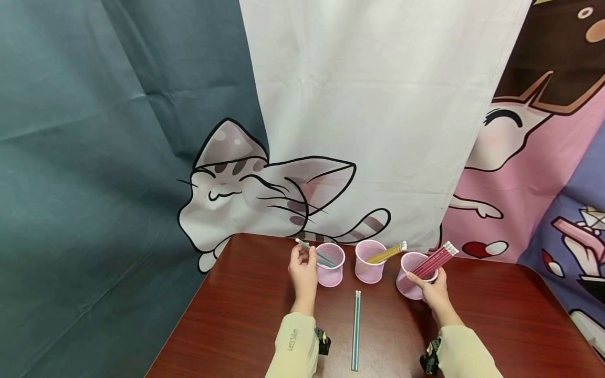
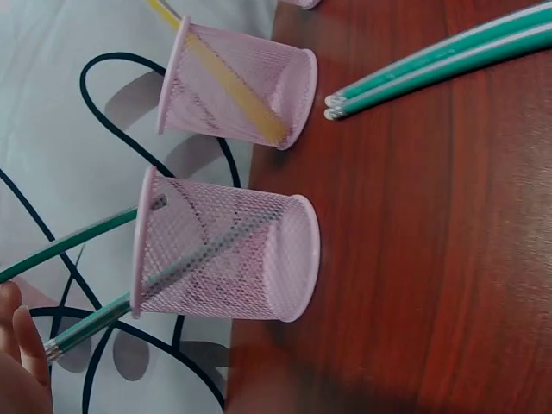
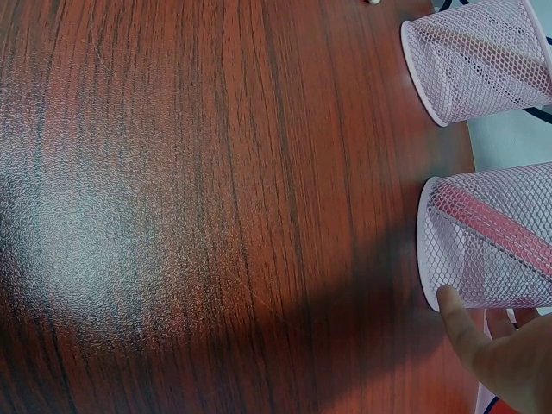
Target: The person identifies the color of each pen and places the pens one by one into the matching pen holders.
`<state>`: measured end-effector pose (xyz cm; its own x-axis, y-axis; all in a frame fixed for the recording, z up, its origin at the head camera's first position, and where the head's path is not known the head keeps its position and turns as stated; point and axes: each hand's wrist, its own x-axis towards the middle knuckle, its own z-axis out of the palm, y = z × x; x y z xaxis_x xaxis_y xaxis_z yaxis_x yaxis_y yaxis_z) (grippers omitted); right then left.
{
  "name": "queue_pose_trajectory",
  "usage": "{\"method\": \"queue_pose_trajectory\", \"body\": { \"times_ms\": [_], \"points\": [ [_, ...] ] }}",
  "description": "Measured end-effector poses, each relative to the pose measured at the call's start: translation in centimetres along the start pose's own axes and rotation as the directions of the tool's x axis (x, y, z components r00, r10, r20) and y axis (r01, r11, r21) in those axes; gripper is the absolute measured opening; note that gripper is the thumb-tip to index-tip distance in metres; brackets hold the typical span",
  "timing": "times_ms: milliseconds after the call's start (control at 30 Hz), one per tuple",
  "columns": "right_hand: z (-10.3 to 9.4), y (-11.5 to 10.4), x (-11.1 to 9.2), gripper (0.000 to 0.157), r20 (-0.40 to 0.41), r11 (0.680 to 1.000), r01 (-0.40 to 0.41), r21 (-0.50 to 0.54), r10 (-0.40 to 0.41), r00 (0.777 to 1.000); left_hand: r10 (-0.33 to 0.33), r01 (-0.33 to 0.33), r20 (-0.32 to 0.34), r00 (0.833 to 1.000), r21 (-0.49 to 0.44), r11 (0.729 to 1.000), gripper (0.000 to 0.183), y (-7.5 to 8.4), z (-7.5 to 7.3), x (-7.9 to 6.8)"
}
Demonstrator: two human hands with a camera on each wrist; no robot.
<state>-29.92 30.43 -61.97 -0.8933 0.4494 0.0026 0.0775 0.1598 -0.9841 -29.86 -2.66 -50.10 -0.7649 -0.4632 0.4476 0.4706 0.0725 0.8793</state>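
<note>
My left hand [image 1: 303, 270] pinches a green pencil [image 2: 82, 241] near its eraser end, and the pencil's other end reaches inside the rim of the left pink mesh cup [image 2: 198, 297]. Another green pencil [image 2: 95, 326] leans in that cup, its eraser end close to my fingers. At the right, my right hand [image 1: 437, 295] grips a pink mesh pencil cup [image 1: 406, 286], thumb on the near side and fingers on the far right. Several dark pink pencils [image 1: 435, 261] with white erasers lean to the right in it.
A middle pink mesh cup [image 1: 370, 274] with yellow pencils [image 1: 385, 254] stands between the other two. Two green pencils [image 1: 356, 331] lie side by side on the brown wooden table [image 1: 227, 315]. Behind the table hangs a printed cartoon curtain [image 1: 368, 105].
</note>
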Motion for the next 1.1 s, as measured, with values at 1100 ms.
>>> {"method": "queue_pose_trajectory", "body": {
  "times_ms": [1100],
  "points": [
    [-0.3, -1.4, -1.0, 0.106, 0.048, 0.999, -0.034, -0.013, 0.035, 0.998, -0.196, 0.181, 0.015, 0.981, 0.323, 0.929, 0.011, -3.9, -1.5, -2.9]
  ]
}}
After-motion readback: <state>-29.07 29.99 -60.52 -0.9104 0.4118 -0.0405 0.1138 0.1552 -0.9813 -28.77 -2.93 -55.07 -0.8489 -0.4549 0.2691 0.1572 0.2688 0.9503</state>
